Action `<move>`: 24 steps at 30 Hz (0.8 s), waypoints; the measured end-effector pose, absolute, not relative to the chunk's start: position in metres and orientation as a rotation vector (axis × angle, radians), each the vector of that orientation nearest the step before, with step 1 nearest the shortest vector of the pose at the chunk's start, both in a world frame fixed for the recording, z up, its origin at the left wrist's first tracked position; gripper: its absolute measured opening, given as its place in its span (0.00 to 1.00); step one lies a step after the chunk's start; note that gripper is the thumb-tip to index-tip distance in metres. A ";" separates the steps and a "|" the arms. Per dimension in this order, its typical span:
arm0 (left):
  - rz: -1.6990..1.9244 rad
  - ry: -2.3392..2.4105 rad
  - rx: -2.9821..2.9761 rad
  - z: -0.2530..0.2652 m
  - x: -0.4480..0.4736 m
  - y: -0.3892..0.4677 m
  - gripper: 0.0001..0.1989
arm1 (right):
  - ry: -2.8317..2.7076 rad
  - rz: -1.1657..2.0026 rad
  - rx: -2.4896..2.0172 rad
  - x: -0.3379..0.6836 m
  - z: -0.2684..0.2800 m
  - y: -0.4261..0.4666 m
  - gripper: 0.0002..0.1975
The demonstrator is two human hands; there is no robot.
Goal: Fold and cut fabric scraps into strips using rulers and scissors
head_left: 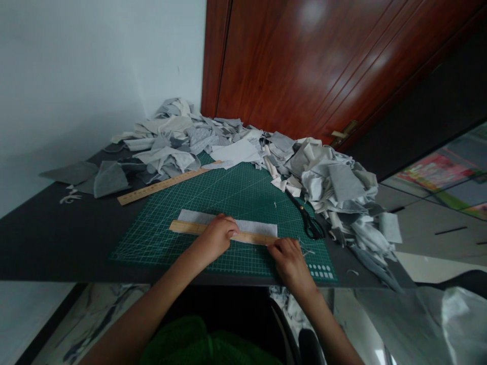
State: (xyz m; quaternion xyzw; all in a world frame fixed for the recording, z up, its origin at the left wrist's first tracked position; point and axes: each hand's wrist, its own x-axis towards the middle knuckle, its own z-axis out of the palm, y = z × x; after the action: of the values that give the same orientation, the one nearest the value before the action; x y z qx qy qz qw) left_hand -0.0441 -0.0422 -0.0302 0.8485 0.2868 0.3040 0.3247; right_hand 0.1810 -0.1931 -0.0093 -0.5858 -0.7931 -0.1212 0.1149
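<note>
A light grey strip of fabric point(258, 228) lies on the green cutting mat point(152, 243), and a wooden ruler point(186, 227) rests lengthwise along it. My left hand point(220, 234) bears on the ruler near its middle, fingers bent and closed at its edge. At the ruler's right end is my right hand point(291, 258), its fingers curled against the end of the wood. Their undersides are hidden. To the right of the strip, black-handled scissors point(312, 226) lie on the mat with the blades pointing away from me.
A second, longer wooden ruler point(163, 187) lies slanted across the mat's left edge. Heaps of grey and white fabric scraps point(331, 177) run along the back and right of the dark table point(49, 238). Behind stand a white wall and a brown wooden door point(285, 66).
</note>
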 end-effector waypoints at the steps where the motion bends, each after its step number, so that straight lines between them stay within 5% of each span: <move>1: 0.797 0.745 2.227 -0.032 -0.044 -0.041 0.15 | -2.318 -0.365 -1.728 0.184 -0.009 -0.196 0.11; 24: 0.804 0.754 2.207 -0.032 -0.044 -0.040 0.16 | -2.118 -0.197 -1.526 0.189 -0.024 -0.186 0.11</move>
State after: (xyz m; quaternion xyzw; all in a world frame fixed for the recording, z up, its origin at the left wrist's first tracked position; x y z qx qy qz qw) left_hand -0.0435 -0.0404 -0.0321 0.8442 0.2885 0.3076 0.3310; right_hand 0.1893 -0.1862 -0.0236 -0.5630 -0.7815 -0.0725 0.2591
